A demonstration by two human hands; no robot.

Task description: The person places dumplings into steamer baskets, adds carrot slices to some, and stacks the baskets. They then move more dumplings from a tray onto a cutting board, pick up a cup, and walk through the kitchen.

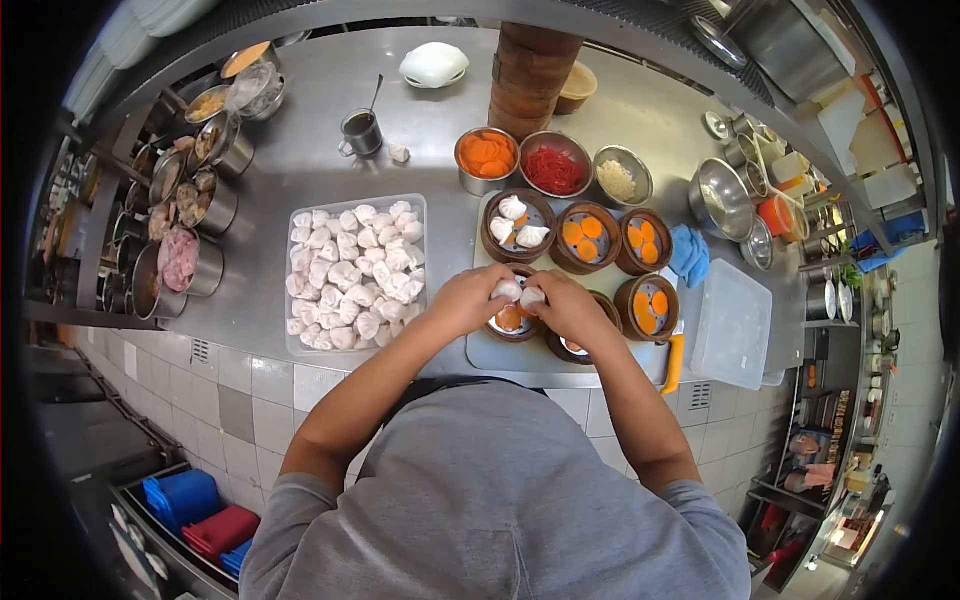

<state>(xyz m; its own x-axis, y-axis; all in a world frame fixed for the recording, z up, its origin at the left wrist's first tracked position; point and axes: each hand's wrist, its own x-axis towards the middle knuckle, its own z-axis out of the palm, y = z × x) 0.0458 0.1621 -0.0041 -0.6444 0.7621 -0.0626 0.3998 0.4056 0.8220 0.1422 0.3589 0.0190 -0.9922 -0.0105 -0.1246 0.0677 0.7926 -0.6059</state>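
My left hand (474, 299) pinches a white dumpling (508, 290), and my right hand (569, 304) pinches another dumpling (533, 297). Both are close together above a small bamboo steamer, where orange carrot slices (508, 319) lie on a liner. Behind it, a steamer (489, 243) holds several dumplings on carrot slices. Other steamers to the right hold carrot slices only; one (557, 350) is partly hidden under my right hand. Left of my hands, a clear plastic tub (424, 225) is filled with rows of pleated dumplings (350, 275).
Bowls of carrot slices (487, 155), red shreds (553, 170) and pale chopped filling (622, 178) stand behind the steamers. A steamer stack (530, 80) rises beyond. A yellow-handled knife (673, 362), blue cloth (689, 255) and clear lid (735, 322) lie right. Metal pots (207, 265) line the left.
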